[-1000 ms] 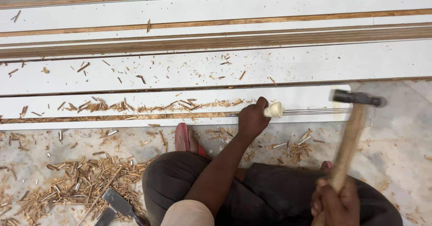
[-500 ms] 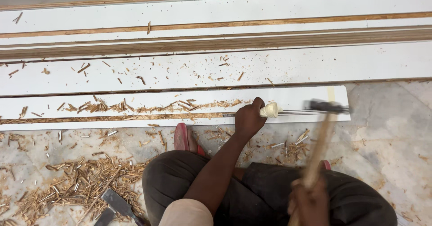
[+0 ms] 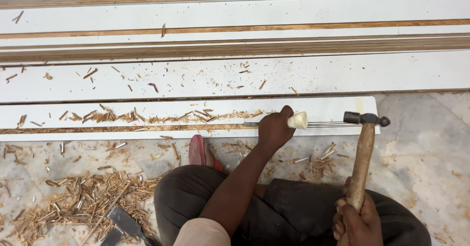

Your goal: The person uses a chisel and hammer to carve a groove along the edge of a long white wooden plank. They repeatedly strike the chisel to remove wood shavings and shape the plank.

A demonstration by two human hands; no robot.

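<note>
My left hand (image 3: pixel 275 128) grips a chisel with a pale handle (image 3: pixel 298 120), laid flat along a white-faced board (image 3: pixel 147 110). Its blade tip (image 3: pixel 250 124) points left into a shallow groove (image 3: pixel 98 128) that bares brown wood. At the lower right, my right hand (image 3: pixel 356 220) is closed around the wooden handle of a hammer (image 3: pixel 363 158). The hammer's steel head (image 3: pixel 366 119) hangs over the board's right end, a short way right of the chisel handle and apart from it. Pencil lines run along the board between the two.
Several long white boards with wood edges (image 3: pixel 245 74) lie side by side beyond the near one. Wood chips (image 3: pixel 83 202) litter the stone floor at the left. A flat metal tool (image 3: pixel 122 221) lies among them. A red sandal (image 3: pixel 198 150) sits by my knee.
The hammer swung left and down toward the chisel handle half a second ago, and now it is back out to the right. My left hand and the chisel have stayed in place.
</note>
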